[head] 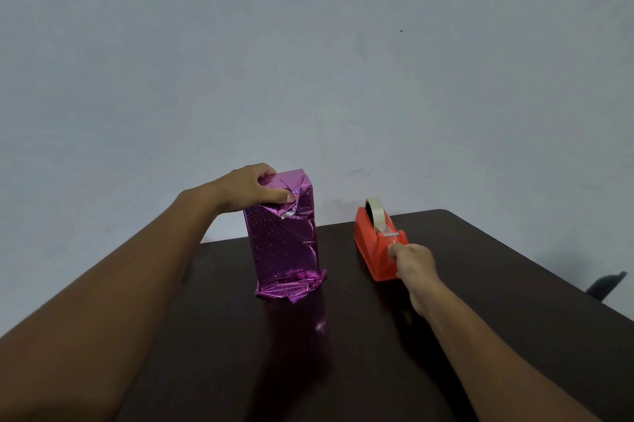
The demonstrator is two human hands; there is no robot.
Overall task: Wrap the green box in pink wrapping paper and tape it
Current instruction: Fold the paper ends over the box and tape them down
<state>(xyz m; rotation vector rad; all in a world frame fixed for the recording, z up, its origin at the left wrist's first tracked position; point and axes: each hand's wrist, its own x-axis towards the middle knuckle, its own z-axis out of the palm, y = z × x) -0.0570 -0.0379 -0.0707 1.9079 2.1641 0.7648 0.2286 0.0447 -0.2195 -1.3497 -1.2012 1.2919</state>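
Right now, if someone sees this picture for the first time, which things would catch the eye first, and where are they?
The shiny pink foil-wrapped box stands upright near the middle of the dark brown table, with the left hand holding down its folded top. To its right sits the bright orange plastic tape dispenser, where the right hand pinches the tape end.

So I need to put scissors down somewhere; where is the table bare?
Bare table lies near you between the forearms, and right of the tape dispenser. Crowded: the strip between wrapped box and dispenser.
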